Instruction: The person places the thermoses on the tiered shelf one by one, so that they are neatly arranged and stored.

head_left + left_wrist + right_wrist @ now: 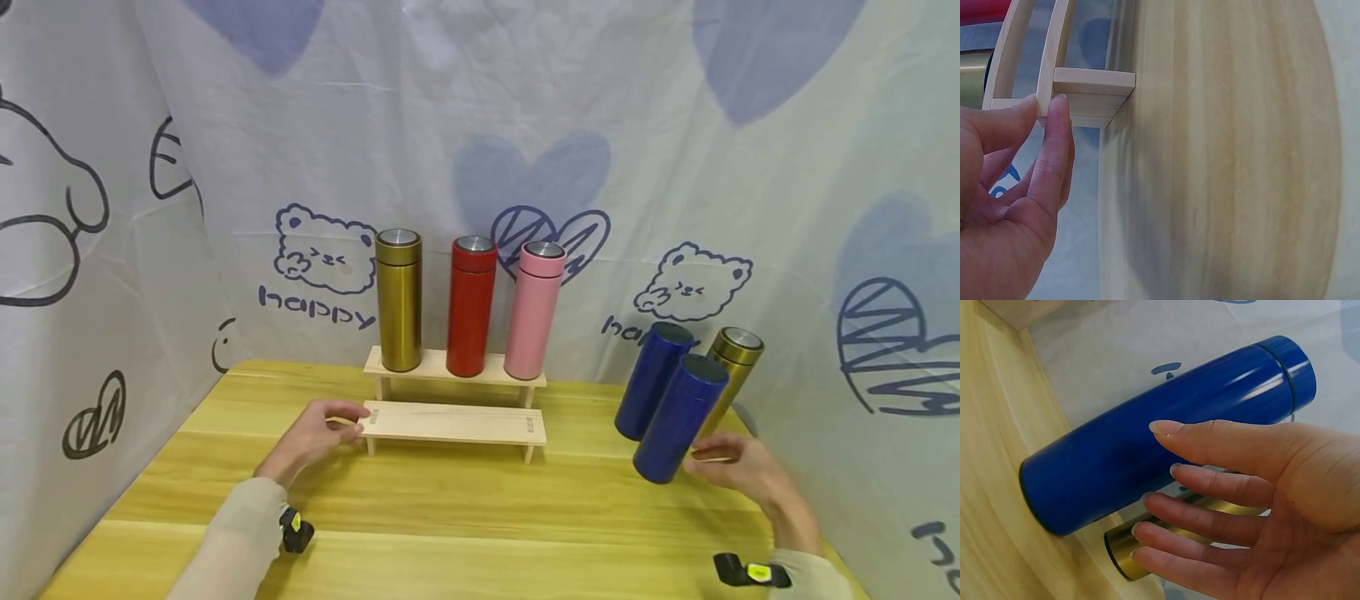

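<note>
My left hand [321,429] pinches the left end of the low front shelf of a two-tier wooden stand [453,422], thumb above and fingers below in the head view. The left wrist view shows the fingertips [1059,103] right at the board's edge by a leg. At the right, my right hand [738,467] is beside the nearer blue thermos bottle [678,421], its fingers loosely extended. In the right wrist view the thumb [1210,439] overlaps this blue bottle, and the fingers lie in front of a gold thermos bottle [1125,550], partly hidden.
On the stand's upper tier stand a gold bottle [401,308], a red bottle [471,312] and a pink bottle [534,317]. Another blue bottle [648,387] stands behind the nearer one. A printed cloth [337,150] hangs behind the wooden table [420,533].
</note>
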The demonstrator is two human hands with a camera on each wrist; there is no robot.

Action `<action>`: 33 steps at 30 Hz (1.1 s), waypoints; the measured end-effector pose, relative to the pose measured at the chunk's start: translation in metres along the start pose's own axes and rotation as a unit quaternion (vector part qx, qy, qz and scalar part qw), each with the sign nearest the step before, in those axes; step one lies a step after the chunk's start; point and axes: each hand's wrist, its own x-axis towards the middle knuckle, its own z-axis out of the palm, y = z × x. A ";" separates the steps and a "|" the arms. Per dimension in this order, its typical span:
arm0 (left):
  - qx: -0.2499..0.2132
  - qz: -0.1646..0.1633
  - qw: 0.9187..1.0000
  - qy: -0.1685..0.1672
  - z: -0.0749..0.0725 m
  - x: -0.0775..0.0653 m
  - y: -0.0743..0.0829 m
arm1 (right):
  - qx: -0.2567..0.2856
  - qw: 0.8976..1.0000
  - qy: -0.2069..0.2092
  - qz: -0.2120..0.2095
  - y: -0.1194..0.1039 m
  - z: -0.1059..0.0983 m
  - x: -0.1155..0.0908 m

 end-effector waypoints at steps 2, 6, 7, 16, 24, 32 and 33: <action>-0.001 0.002 1.000 0.000 0.000 0.000 0.000 | 0.009 1.000 0.000 -0.002 0.003 0.001 0.001; -0.004 0.011 1.000 -0.002 -0.001 0.001 -0.001 | 0.020 1.000 -0.001 0.003 0.008 0.004 0.004; -0.005 0.012 1.000 -0.002 -0.001 0.001 -0.001 | 0.020 1.000 -0.002 0.007 0.009 0.005 0.004; -0.008 0.005 1.000 -0.003 0.001 0.000 -0.002 | 0.027 0.999 -0.012 0.044 0.014 0.015 0.012; -0.005 0.008 1.000 -0.001 0.000 0.000 -0.001 | 0.040 0.998 -0.015 0.056 0.016 0.025 0.020; -0.005 0.013 1.000 -0.001 0.000 0.000 -0.002 | 0.047 0.998 0.001 0.043 0.020 0.035 0.024; -0.006 0.013 1.000 -0.001 0.001 -0.001 -0.002 | 0.048 0.998 0.004 0.043 0.021 0.036 0.024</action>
